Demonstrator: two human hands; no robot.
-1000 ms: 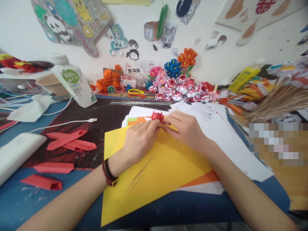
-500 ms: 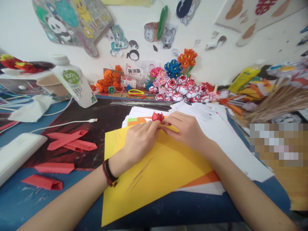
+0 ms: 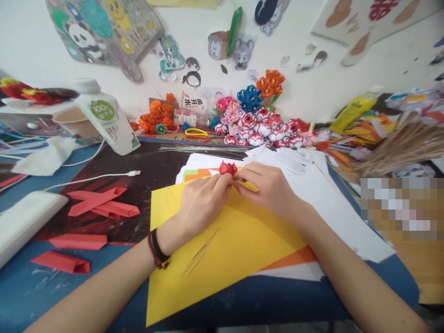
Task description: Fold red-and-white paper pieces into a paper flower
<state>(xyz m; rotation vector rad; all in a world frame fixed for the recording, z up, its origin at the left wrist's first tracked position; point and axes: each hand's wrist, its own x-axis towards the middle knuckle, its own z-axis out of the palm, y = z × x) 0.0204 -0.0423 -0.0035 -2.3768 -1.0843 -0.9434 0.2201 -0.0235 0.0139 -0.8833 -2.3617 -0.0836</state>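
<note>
Red flower (image 3: 228, 168) in left hand (image 3: 203, 199); bottle label (image 3: 103, 111) reads "100".

The bare left forearm (image 3: 104, 284) slants in from the lower left, the bare right forearm (image 3: 354, 266) from the lower right; the left hand (image 3: 204, 196) is back-up, its fingers curled under and its thumb side turned toward the right hand (image 3: 268, 185); that hand, also back-up, points leftward with bent fingers, its thumb below; both hands' fingertips meet closely, their exact contact hidden.
</note>
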